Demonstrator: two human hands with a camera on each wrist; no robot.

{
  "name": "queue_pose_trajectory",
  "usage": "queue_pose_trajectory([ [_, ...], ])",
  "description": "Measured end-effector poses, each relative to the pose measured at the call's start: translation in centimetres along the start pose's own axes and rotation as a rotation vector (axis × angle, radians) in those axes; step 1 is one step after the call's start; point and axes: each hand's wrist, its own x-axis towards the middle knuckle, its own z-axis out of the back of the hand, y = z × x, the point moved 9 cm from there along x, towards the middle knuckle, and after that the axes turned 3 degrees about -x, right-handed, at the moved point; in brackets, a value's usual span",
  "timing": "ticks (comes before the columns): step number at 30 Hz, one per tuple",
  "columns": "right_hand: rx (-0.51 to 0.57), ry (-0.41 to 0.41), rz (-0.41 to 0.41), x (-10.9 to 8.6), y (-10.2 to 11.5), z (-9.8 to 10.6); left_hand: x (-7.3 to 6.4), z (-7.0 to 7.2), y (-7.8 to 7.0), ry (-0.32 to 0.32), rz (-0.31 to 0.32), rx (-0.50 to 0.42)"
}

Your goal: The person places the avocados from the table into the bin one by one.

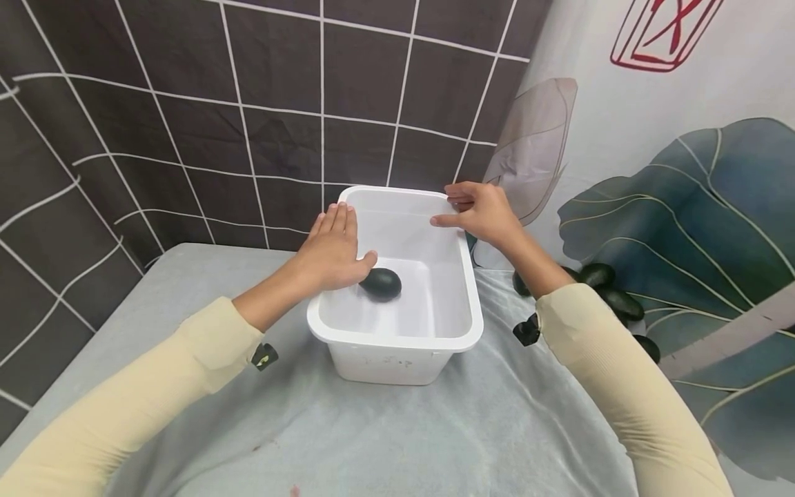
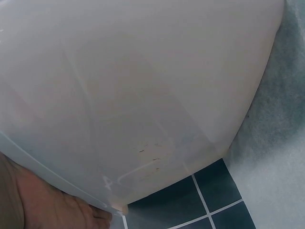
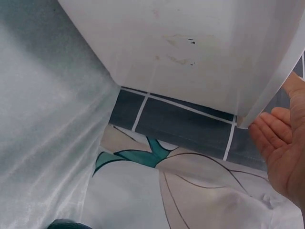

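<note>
A white plastic basin (image 1: 397, 342) stands on the grey cloth. One dark green, smooth oval fruit, avocado-like (image 1: 383, 285), lies inside on its floor. My left hand (image 1: 329, 255) lies over the left rim with straight fingers, the thumb pointing inward above the fruit. At the far right corner, my right hand (image 1: 487, 212) is spread at the rim, thumb over the inside. In the right wrist view its relaxed fingers (image 3: 275, 131) show outside the basin wall (image 3: 190, 57). The left wrist view shows the basin's outer side (image 2: 143, 95), with part of the left hand (image 2: 57, 210) beyond its edge.
Several similar dark oval fruits (image 1: 621, 302) lie at the right, partly behind my right forearm. A dark cloth with white grid lines (image 1: 279, 138) hangs close behind the basin. A leaf-patterned cloth (image 1: 671, 207) covers the right side. Grey cloth (image 1: 373, 442) spreads in front.
</note>
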Motion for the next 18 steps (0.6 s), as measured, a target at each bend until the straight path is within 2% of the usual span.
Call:
queue_pose_trajectory([
  [11, 0.009, -0.033, 0.000, -0.1, -0.7, 0.5, -0.1, 0.1, -0.1, -0.011, -0.002, 0.006],
  [18, 0.030, -0.020, -0.039, -0.5, -1.4, 0.6, -0.1, 0.0, 0.1, -0.008, 0.003, 0.006],
])
